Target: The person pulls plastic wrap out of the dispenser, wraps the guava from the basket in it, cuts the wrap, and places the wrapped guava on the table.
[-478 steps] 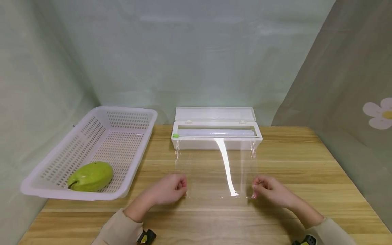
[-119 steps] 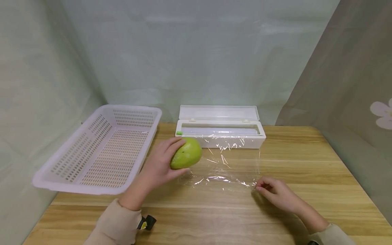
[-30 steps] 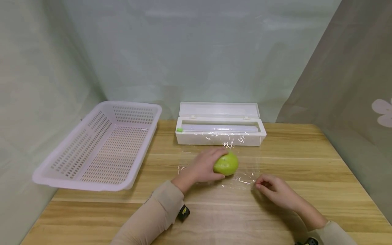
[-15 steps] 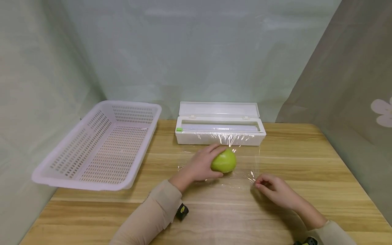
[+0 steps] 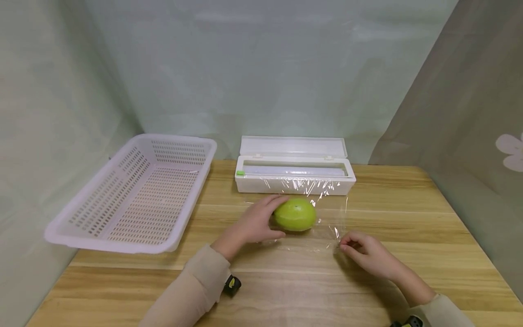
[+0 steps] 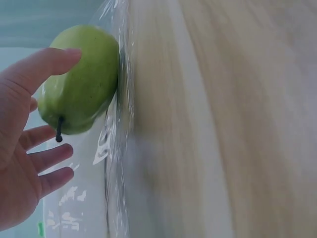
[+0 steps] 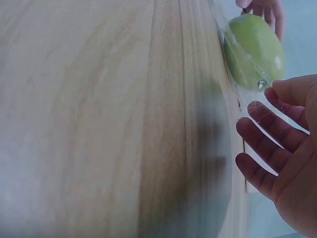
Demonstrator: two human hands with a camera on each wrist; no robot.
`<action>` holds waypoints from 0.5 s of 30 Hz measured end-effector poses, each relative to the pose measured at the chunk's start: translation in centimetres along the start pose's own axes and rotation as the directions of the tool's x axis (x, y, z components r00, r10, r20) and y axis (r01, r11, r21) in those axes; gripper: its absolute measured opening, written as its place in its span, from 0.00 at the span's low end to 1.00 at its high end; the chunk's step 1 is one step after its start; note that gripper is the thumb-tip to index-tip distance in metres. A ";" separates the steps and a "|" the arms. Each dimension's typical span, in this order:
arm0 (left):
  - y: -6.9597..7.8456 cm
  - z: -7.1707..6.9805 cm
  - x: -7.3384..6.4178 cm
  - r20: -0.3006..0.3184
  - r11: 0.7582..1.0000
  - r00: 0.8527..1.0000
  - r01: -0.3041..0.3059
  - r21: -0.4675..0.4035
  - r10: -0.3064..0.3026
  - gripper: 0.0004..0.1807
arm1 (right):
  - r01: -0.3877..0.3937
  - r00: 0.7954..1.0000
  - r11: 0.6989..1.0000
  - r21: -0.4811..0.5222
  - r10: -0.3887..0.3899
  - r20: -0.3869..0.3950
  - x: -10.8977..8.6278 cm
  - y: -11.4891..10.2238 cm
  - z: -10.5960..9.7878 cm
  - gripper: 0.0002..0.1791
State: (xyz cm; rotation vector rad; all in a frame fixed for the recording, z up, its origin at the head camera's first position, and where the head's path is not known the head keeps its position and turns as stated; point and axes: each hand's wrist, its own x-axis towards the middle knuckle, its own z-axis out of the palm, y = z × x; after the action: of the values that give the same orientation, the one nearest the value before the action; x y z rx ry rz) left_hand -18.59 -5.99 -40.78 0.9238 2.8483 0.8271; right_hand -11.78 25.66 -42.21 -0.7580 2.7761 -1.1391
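A green pear [image 5: 296, 214] lies on its side on a sheet of clear cling film [image 5: 327, 227] at mid-table. Around its stem end is my left hand [image 5: 255, 222]. In the left wrist view the thumb overlaps the pear [image 6: 91, 84], while the other fingers of that hand [image 6: 20, 119] are spread and loose, clear of the stem. My right hand [image 5: 369, 254] pinches the film's near right corner between thumb and forefinger; its other fingers hang loosely in the right wrist view. The film runs back to a white dispenser box [image 5: 296, 186].
The dispenser's lid [image 5: 292, 146] is raised, with the film roll [image 5: 294, 171] inside and a green slider [image 5: 240, 173] at the left end. A white perforated basket [image 5: 118, 245] stands at left on the wooden table [image 5: 286, 290]. Fabric walls enclose the back and sides.
The pear, earlier in the basket, was carried onto the film. In the last half second it has turned lengthwise, and my left hand has shifted slightly left with looser fingers. My right hand stays put.
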 end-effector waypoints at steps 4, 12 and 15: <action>-0.5 -0.3 -0.6 0.004 1.000 1.000 0.012 -0.025 -0.012 0.55 | 0.006 1.000 1.000 0.004 -0.006 -0.007 0.0 0.0 0.0 0.03; -1.5 -1.0 -1.9 0.018 0.998 0.999 0.044 -0.047 -0.043 0.58 | -0.002 1.000 1.000 -0.001 0.002 -0.013 0.0 0.0 0.0 0.03; -1.6 -1.5 -2.5 0.051 0.995 0.994 0.099 -0.030 -0.098 0.60 | -0.011 1.000 1.000 0.003 0.011 -0.005 0.0 -0.1 0.0 0.03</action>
State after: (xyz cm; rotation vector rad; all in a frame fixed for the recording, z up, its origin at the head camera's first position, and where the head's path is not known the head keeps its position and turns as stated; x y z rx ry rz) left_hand -17.64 -9.15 -40.61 0.7814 2.8036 0.8251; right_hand -11.77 25.64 -42.14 -0.7397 2.7784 -1.1445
